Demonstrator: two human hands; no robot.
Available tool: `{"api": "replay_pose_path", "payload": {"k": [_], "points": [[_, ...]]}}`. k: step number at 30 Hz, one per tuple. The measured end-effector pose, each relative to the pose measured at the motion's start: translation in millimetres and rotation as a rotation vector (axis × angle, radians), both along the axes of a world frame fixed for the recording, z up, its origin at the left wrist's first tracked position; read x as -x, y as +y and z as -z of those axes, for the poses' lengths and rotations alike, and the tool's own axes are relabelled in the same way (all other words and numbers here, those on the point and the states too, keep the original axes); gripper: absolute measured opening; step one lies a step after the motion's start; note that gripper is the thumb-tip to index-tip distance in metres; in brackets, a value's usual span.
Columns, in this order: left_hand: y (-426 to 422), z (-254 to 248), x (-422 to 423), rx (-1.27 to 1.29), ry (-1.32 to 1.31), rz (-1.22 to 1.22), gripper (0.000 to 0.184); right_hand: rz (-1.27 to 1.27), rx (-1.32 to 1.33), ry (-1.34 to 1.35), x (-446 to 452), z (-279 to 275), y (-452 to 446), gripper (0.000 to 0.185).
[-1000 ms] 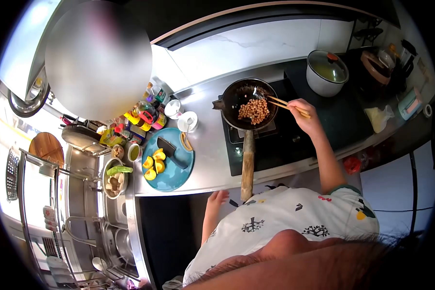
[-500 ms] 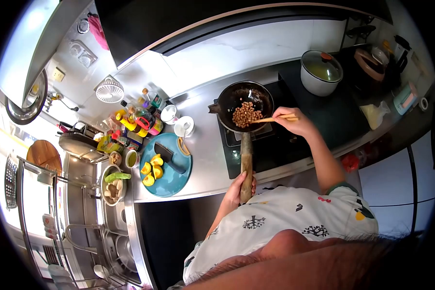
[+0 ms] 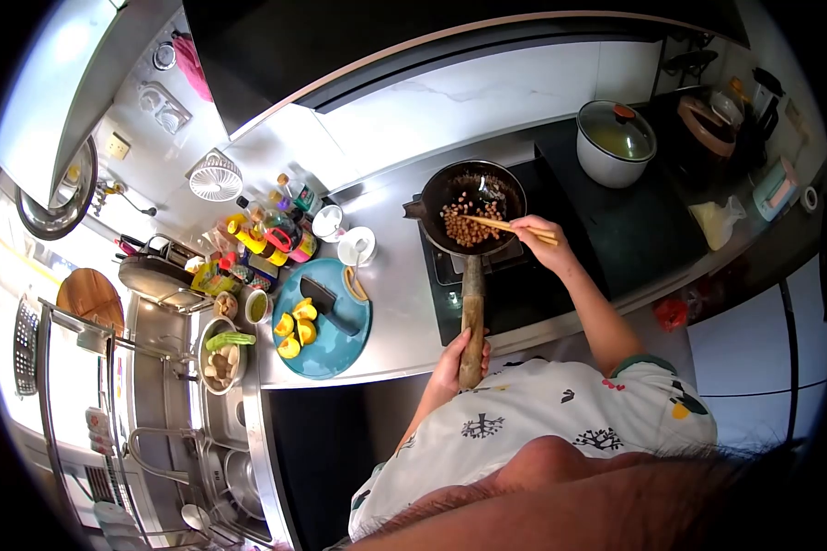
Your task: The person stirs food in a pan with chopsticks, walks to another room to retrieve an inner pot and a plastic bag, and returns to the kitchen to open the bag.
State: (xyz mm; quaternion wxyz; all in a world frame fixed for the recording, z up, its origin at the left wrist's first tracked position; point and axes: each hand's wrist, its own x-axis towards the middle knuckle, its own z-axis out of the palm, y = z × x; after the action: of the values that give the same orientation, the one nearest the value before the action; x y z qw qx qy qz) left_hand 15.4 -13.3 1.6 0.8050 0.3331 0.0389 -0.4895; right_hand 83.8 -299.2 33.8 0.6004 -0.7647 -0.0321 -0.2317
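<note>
1. Wok (image 3: pixel 500 191) on the left part of the black cooktop (image 3: pixel 560 294), spout-like lip at left, long wooden handle (image 3: pixel 472 308) pointing to the near side.
2. Brown peanut-like pieces (image 3: pixel 470 231) inside it, bunched in the bottom, a few scattered up toward the far wall.
3. Right hand (image 3: pixel 544 241): closed on the wooden chopsticks (image 3: pixel 501 224), grips toward their right end, just beside the right rim. Tips down among the brown pieces.
4. Left hand (image 3: pixel 455 361): closed around the near end of the handle, grips from the left, close to the light patterned shirt (image 3: pixel 533 395).
5. White pot (image 3: pixel 608 168) to the right and farther back, glass lid (image 3: pixel 618 138) on, orange knob on top.
6. Blue board (image 3: pixel 338 354) left on the steel counter (image 3: pixel 400 294). Holds yellow chunks (image 3: pixel 296 331) at left, a dark-bladed knife (image 3: pixel 322 298) lying flat beside them, a curved yellowish strip (image 3: pixel 353 285) near the right edge.
7. Two white containers (image 3: pixel 357 241) just past the board, spoon in the nearer one. Bottles (image 3: pixel 283 241) grouped left of those.
8. Bowl (image 3: pixel 238 370) left of the board, at the sink side: green vegetable (image 3: pixel 230 341) plus pale pieces (image 3: pixel 219 369); exact kinds, can't tell.
9. Clear bag (image 3: pixel 719 221) with pale yellow contents at far right.
</note>
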Motion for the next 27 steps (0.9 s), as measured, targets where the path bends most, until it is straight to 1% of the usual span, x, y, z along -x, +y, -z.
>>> {"api": "replay_pose_path", "payload": {"k": [2,4,6,9,10,13,14,16,18,20,23,26,27], "points": [[-1,-2,1,-0.017,-0.004,-0.006,0.045,-0.013,-0.049,-0.004,11,-19,12,0.008],[-2,-5,3,-0.033,-0.001,-0.008,0.044,-0.067,0.048,-0.039,22,-36,18,0.008],[-6,-10,4,-0.06,-0.016,-0.008,0.043,-0.103,0.092,-0.001,28,-39,15,0.008],[-12,-9,7,-0.066,0.011,-0.017,0.042,0.011,0.141,0.026,21,-25,-1,0.006],[-14,-10,9,-0.065,0.011,-0.018,0.042,0.031,0.126,-0.055,18,-22,-7,0.005],[-18,-14,11,-0.078,0.025,-0.026,0.041,0.088,0.075,-0.141,20,-28,-22,0.006],[-18,-16,12,-0.076,0.02,-0.03,0.041,0.146,0.1,-0.185,22,-33,-24,0.005],[-19,-16,13,-0.075,0.019,-0.03,0.04,0.215,0.189,-0.162,22,-33,-28,0.004],[-20,-14,13,-0.066,0.011,-0.037,0.039,0.154,0.119,-0.076,16,-10,-29,0.003],[-22,-14,13,-0.063,0.009,-0.035,0.039,0.1,0.153,-0.116,14,-2,-15,0.004],[-21,-13,13,-0.073,0.006,-0.031,0.039,-0.01,0.073,-0.147,23,-22,9,0.006],[-20,-12,14,-0.078,-0.001,-0.028,0.039,-0.136,0.117,-0.148,30,-32,16,0.007],[-21,-12,14,-0.074,-0.01,-0.032,0.04,-0.134,0.117,-0.147,29,-30,14,0.007]]}}
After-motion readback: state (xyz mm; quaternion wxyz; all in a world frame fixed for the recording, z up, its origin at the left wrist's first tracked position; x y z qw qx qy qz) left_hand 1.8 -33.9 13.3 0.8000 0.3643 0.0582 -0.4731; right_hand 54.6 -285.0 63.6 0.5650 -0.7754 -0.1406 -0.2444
